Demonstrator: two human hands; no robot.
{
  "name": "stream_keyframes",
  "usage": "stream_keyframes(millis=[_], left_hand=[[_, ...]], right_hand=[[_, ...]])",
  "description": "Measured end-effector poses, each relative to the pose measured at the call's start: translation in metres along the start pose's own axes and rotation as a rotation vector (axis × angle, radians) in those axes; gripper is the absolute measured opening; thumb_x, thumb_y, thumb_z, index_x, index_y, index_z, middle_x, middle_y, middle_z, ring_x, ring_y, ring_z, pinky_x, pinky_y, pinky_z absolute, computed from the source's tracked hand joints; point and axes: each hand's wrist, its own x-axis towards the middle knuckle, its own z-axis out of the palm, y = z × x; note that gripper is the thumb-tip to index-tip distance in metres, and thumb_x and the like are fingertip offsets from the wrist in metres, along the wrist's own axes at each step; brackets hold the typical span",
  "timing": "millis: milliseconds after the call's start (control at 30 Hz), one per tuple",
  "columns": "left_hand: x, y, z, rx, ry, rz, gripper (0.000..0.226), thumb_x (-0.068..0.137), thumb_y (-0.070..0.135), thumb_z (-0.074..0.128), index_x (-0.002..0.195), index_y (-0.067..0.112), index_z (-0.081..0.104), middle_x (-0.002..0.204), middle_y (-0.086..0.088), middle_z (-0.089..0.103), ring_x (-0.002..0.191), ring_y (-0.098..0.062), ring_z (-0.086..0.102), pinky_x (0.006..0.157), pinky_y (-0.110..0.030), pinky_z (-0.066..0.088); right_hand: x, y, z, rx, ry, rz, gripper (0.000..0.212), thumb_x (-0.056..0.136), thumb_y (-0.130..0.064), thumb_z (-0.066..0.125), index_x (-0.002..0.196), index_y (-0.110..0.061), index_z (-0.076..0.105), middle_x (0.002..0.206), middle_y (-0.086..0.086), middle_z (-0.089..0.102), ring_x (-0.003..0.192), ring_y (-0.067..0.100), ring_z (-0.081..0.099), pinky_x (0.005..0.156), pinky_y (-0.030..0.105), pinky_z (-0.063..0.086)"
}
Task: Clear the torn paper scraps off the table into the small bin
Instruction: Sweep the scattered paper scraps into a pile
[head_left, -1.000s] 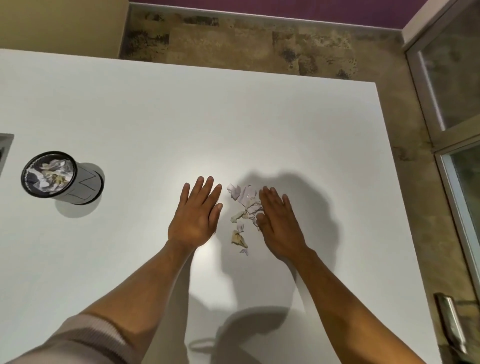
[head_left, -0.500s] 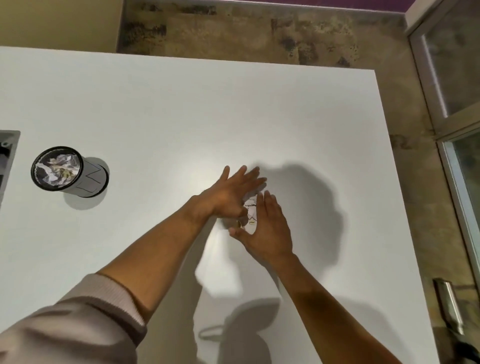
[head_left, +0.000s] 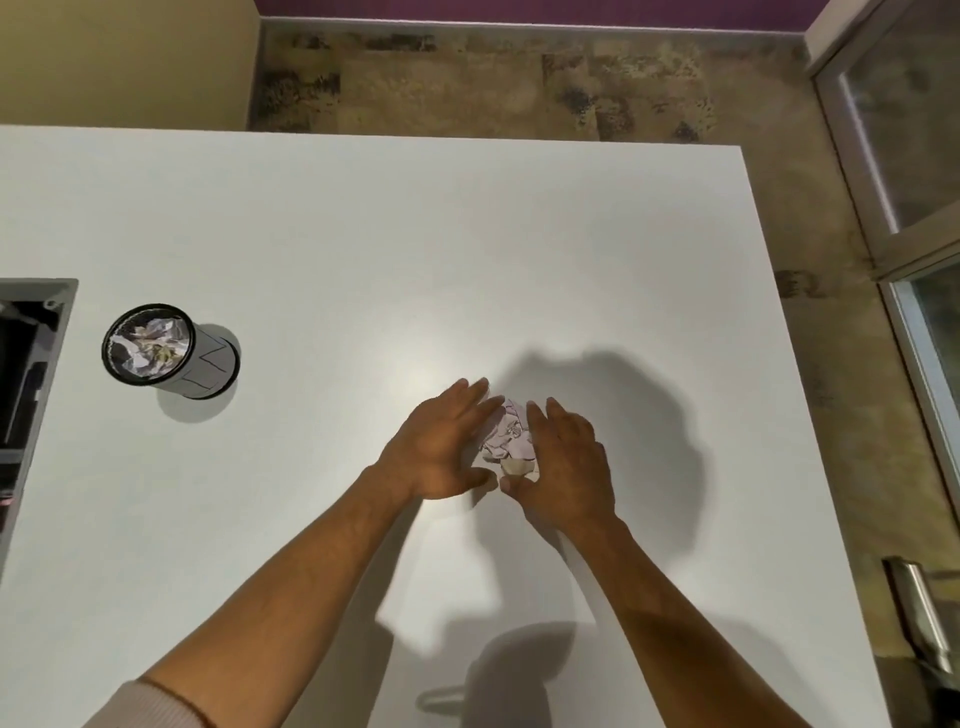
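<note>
A small heap of torn paper scraps (head_left: 509, 439), pale lilac with a tan bit at the near end, lies on the white table (head_left: 363, 249) between my two hands. My left hand (head_left: 441, 449) presses against the heap's left side with straight fingers. My right hand (head_left: 569, 460) cups the heap's right side, fingers straight and thumb near the tan scrap. Both hands touch the table. The small bin (head_left: 171, 353), a grey cylinder with a black rim, stands far to the left with crumpled paper inside it.
A dark rectangular opening with a grey frame (head_left: 31, 384) is set at the table's left edge. The table's right edge drops to a mottled floor, where a glass door frame (head_left: 893, 208) and a metal handle (head_left: 919, 613) stand.
The scattered scraps have been swept together into one tight heap. My left hand crossed over toward the right hand, then drew back to the heap's left side.
</note>
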Motion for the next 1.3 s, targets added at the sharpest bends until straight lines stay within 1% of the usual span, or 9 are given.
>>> stream_keyframes(millis=[133,367,500,600,733,867,1100,1200,1300], left_hand=[[0.002,0.020,-0.002,0.079,-0.011,-0.184,0.090,0.074,0.060,0.070,0.150,0.034,0.029,0.156,0.002,0.028,0.137,-0.026,0.032,0.102,-0.041,0.039],[0.010,0.036,0.010,-0.011,0.003,-0.282,0.052,0.087,0.017,0.064,0.135,0.030,0.049,0.121,0.000,0.044,0.110,-0.025,0.039,0.075,-0.040,0.053],[0.009,0.032,0.020,-0.174,0.059,-0.320,0.028,0.088,0.009,0.057,0.110,0.024,0.064,0.115,0.006,0.048,0.105,-0.020,0.045,0.081,-0.027,0.043],[0.005,0.033,0.027,-0.158,0.171,-0.241,0.017,0.083,0.008,0.052,0.075,0.022,0.058,0.084,0.016,0.040,0.077,-0.018,0.043,0.062,-0.028,0.042],[0.002,0.034,0.029,-0.125,0.213,-0.216,0.018,0.086,0.007,0.056,0.076,0.015,0.067,0.078,0.005,0.054,0.072,-0.020,0.051,0.059,-0.037,0.050],[0.004,0.039,0.023,-0.178,0.224,-0.308,0.017,0.087,0.008,0.057,0.071,0.010,0.064,0.070,-0.002,0.059,0.065,-0.024,0.054,0.058,-0.042,0.049],[-0.021,0.054,0.000,-0.670,0.407,-0.660,0.014,0.083,0.011,0.069,0.070,0.016,0.071,0.064,0.012,0.064,0.061,-0.002,0.057,0.056,-0.007,0.037],[-0.037,0.058,-0.015,-0.820,0.480,-0.759,0.018,0.082,0.014,0.075,0.067,0.022,0.070,0.062,0.017,0.064,0.058,0.007,0.058,0.055,-0.004,0.037],[-0.055,0.060,-0.033,-0.988,0.566,-0.805,0.014,0.082,0.009,0.076,0.071,0.014,0.070,0.064,0.011,0.065,0.050,0.010,0.058,0.050,-0.003,0.039]], right_hand=[[0.001,-0.005,-0.005,0.055,-0.080,0.096,0.090,0.078,-0.066,0.060,0.149,-0.032,0.017,0.152,0.001,0.023,0.131,0.027,0.029,0.095,0.038,0.045],[0.015,-0.023,0.002,0.149,-0.008,0.112,0.053,0.092,-0.028,0.062,0.141,-0.033,0.042,0.142,0.002,0.038,0.120,0.026,0.039,0.091,0.031,0.048],[0.008,-0.024,0.014,0.207,0.036,0.053,0.038,0.093,-0.013,0.058,0.130,-0.023,0.052,0.130,0.007,0.048,0.114,0.028,0.044,0.087,0.035,0.049],[0.005,-0.024,0.018,0.248,0.032,0.033,0.030,0.094,-0.008,0.048,0.123,-0.011,0.056,0.122,0.016,0.048,0.110,0.033,0.045,0.087,0.040,0.041],[0.001,-0.024,0.018,0.187,0.057,-0.047,0.027,0.093,0.000,0.041,0.114,-0.004,0.059,0.112,0.018,0.052,0.102,0.032,0.047,0.079,0.031,0.036],[0.007,-0.024,0.011,0.212,0.061,0.027,0.014,0.084,0.001,0.063,0.096,-0.006,0.068,0.095,0.009,0.065,0.079,0.014,0.052,0.059,0.011,0.040],[-0.002,-0.028,-0.012,0.870,0.142,0.375,0.018,0.080,-0.014,0.074,0.068,-0.028,0.074,0.069,-0.005,0.072,0.066,0.012,0.068,0.059,0.021,0.053],[-0.013,-0.032,-0.016,1.268,0.089,0.459,0.009,0.072,-0.013,0.079,0.078,-0.019,0.078,0.080,0.008,0.075,0.076,0.029,0.072,0.072,0.041,0.060],[-0.022,-0.043,-0.019,1.440,0.032,0.454,0.007,0.081,-0.005,0.073,0.088,-0.003,0.075,0.080,0.018,0.069,0.068,0.033,0.065,0.066,0.041,0.056]])
